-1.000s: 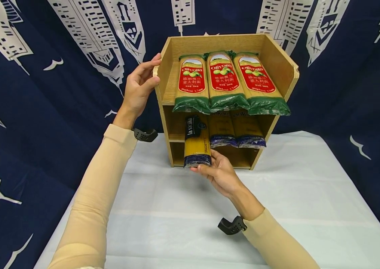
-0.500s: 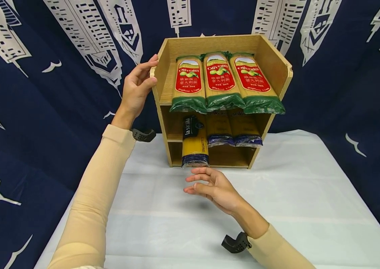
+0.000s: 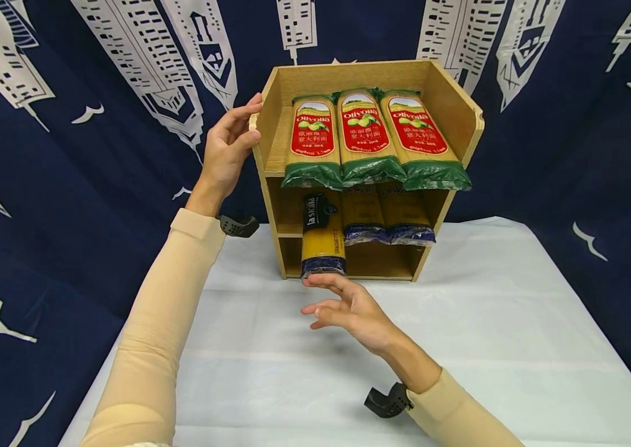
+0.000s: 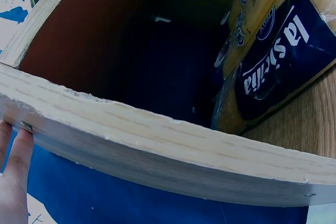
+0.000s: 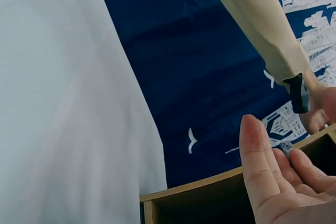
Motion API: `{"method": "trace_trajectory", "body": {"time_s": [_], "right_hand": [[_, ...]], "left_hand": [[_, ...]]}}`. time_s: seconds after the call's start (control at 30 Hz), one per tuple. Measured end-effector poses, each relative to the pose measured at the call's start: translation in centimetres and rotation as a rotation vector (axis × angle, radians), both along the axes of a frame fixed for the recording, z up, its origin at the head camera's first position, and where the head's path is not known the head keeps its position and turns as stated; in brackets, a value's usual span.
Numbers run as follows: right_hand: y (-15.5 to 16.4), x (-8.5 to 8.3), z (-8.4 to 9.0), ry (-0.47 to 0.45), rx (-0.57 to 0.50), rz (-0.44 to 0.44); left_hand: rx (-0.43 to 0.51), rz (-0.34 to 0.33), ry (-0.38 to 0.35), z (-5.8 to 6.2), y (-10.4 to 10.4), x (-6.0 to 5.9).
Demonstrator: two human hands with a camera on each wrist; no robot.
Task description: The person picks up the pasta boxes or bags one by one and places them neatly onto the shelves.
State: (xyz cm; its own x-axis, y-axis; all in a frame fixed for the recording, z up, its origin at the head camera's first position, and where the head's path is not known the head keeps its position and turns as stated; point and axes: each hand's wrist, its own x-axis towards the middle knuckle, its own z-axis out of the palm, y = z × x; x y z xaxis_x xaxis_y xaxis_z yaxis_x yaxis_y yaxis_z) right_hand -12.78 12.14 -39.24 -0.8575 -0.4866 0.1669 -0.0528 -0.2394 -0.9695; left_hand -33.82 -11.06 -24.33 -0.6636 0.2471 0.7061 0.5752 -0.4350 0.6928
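Observation:
My left hand holds the upper left side of a small wooden shelf; in the left wrist view, fingers lie along the panel's outer face. My right hand has its fingers loosely extended, forefinger at the front end of a yellow spaghetti pack with a dark label. Whether that finger touches the pack or is just before it, I cannot tell. This pack juts from the middle tier's left side, farther out than two purple-ended pasta packs beside it. In the right wrist view, my right fingers are spread.
Three green-ended spaghetti packs lie side by side on the top tier, their ends overhanging the front. Below is the bottom tier. The shelf stands on a white-covered table before a navy patterned cloth.
My right hand let go of the yellow spaghetti pack and drew back, then its forefinger came up to the pack's front end. My left hand stays on the shelf's side.

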Motion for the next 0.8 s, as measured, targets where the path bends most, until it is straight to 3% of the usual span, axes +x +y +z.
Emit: {"method": "trace_trajectory", "body": {"time_s": [0.3, 0.8], "right_hand": [[0.0, -1.8, -0.2, 0.034, -0.016, 0.0], [0.1, -4.7, 0.0, -0.008, -0.009, -0.019]], "left_hand": [[0.021, -0.015, -0.034, -0.1, -0.1, -0.2], [0.012, -0.007, -0.01, -0.1, -0.1, -0.2]]}}
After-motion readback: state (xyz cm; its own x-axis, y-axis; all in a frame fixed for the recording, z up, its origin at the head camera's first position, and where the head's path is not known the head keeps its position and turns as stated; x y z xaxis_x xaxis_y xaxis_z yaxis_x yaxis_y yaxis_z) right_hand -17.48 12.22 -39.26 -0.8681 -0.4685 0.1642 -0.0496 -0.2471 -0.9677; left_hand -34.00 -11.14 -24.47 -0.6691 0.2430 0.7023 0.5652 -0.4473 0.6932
